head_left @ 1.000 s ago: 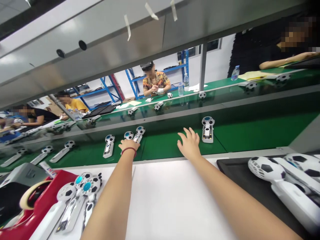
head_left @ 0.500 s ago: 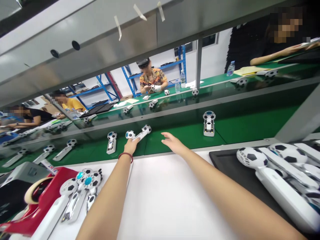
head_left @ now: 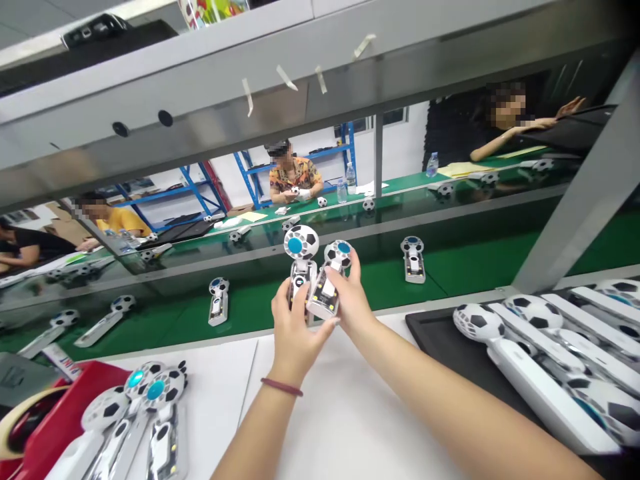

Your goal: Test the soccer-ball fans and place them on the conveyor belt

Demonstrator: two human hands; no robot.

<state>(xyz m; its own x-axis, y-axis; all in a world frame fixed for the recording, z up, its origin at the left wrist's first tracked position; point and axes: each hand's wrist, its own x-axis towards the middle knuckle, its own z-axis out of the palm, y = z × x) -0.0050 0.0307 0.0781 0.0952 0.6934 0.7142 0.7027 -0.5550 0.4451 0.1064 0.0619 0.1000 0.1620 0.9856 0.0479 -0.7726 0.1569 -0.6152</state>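
Note:
My left hand (head_left: pixel 300 333) is closed around a white device with a soccer-ball head (head_left: pixel 301 243) and a blue centre, held upright. Beside it, slightly tilted, is a second such device (head_left: pixel 325 293), gripped in my right hand (head_left: pixel 353 297) with the thumb on its front. The open backs of both handles, showing inner parts, face me. Both hands are close together above the front edge of the green belt. Where the left fingertips end is partly hidden behind the devices.
More ball-headed devices lie on the green belt (head_left: pixel 260 293), on a black tray (head_left: pixel 425 333) at right and beside a red tape dispenser (head_left: pixel 65 413) at left. A metal shelf beam (head_left: pixel 200 93) crosses overhead. People sit across the belt.
My left hand has lifted a device off the belt and come right. My right hand, empty before, now holds a device. The two hands have come together, and the view has shifted.

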